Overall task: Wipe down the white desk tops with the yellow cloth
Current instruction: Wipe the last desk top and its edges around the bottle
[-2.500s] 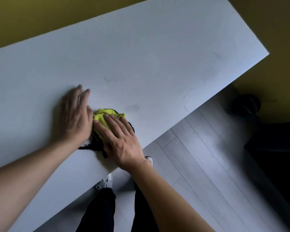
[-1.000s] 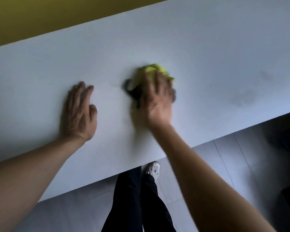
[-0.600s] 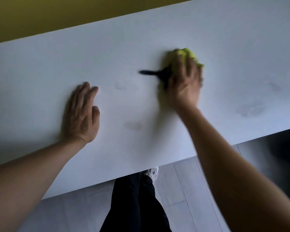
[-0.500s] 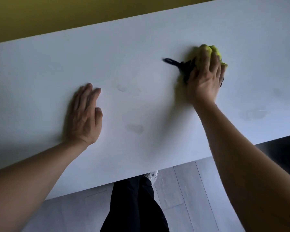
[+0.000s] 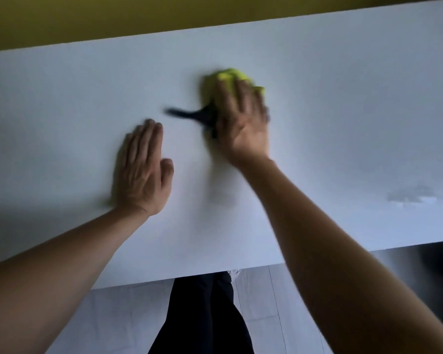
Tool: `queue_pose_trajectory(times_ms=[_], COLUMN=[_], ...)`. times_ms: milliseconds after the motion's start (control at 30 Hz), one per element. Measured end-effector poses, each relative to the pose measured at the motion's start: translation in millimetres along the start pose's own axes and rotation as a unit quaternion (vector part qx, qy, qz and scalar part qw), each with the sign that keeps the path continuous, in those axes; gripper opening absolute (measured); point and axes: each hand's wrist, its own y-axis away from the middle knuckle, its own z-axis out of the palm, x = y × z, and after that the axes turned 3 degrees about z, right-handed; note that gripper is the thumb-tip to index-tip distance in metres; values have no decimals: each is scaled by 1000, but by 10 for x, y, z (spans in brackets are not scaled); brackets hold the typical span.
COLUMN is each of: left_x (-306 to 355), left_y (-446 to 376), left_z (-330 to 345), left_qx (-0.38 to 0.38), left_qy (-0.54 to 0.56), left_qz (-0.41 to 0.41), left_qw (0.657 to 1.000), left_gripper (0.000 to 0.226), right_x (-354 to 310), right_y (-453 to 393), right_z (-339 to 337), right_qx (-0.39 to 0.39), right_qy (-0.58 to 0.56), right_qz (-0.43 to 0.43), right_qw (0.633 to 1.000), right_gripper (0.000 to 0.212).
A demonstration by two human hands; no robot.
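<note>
- Head view: the white desk top (image 5: 330, 139) fills most of the frame, running from the left edge to the right edge, with its near edge crossing the lower part of the picture.
- The right hand (image 5: 243, 123) lies just above the centre of the frame, palm down, fingers spread and fairly straight over the yellow cloth (image 5: 230, 75), pressing it flat against the desk.
- The yellow cloth shows only beyond the fingertips, toward the upper centre; the rest is covered by the hand. The whole area is motion-blurred, so its exact outline is hard to judge.
- A black strap or edge (image 5: 187, 114) sticks out to the left from under the right hand and lies on the desk surface; it seems to be part of the cloth, though the blur leaves that unsure.
- The left hand (image 5: 143, 172) rests flat on the desk at centre left, fingers straight and together, thumb tucked alongside, holding nothing. It is near the black strap but apart from it.
- A faint damp smear (image 5: 409, 196) marks the desk at the right side of the frame.
- A yellow wall (image 5: 164, 14) runs along the top behind the desk.
- At bottom centre, dark trousers (image 5: 202, 315) stand over a pale plank floor (image 5: 108, 315), and a bit of a white shoe (image 5: 233, 272) peeks out at the desk's near edge.
</note>
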Motion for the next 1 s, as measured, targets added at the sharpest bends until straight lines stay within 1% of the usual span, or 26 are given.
queue_pose_trajectory(times_ms=[67,167,233,267,300,333,400,467,500,567,633,667,733,800,867,933,1000], left_x=[16,39,49,52,57,57,66,59,49,41,45,54,103,175,241,290,320], left_y=[4,-12,-25,-28,-23,-20,-19,-22,-20,-7,-24,-40,-115,-291,-513,-693,-774], left_z=[-11,-15,-16,-14,-11,-10,-14,-25,-29,-39,-49,-61,-83,-78,-29,41,84], left_qx=[-3,-22,-24,-22,-20,-18,-15,-10,-7,-5,-3,-2,2,7,5,0,-4], left_qy=[2,-5,-13,-15,-15,-15,-12,-10,-7,-2,-2,-2,16,31,37,33,15], left_qz=[-4,-5,-6,-7,-9,-11,-11,-9,-9,-12,-13,-16,-46,-85,-89,-73,-72], left_qw=[1000,1000,1000,1000,1000,1000,1000,1000,1000,1000,1000,1000,999,996,995,997,997], left_gripper=[66,66,67,67,67,67,67,67,67,65,65,66,64,60,64,68,69], right_x=[513,1103,1149,1046,877,655,112,-458,-690,-872,-686,-520,-97,410,854,1075,1054], right_y=[-154,-330,-392,-402,-388,-351,-226,-106,-68,-54,-166,-243,-403,-571,-682,-732,-755], right_z=[-195,-534,-574,-530,-463,-373,-124,116,192,280,286,257,120,-132,-386,-513,-496], right_qx=[36,66,79,90,92,81,33,5,0,-23,-33,-37,-28,9,32,52,73], right_qy=[28,65,54,51,50,43,10,-20,-26,-26,-17,-11,9,29,42,47,40], right_qz=[80,145,204,225,227,201,95,-10,-42,-79,-104,-89,-11,54,96,144,198], right_qw=[996,985,974,969,968,975,995,1000,999,996,994,995,1000,998,994,987,977], right_gripper=[72,68,63,63,65,67,69,66,63,59,62,66,73,74,70,62,61])
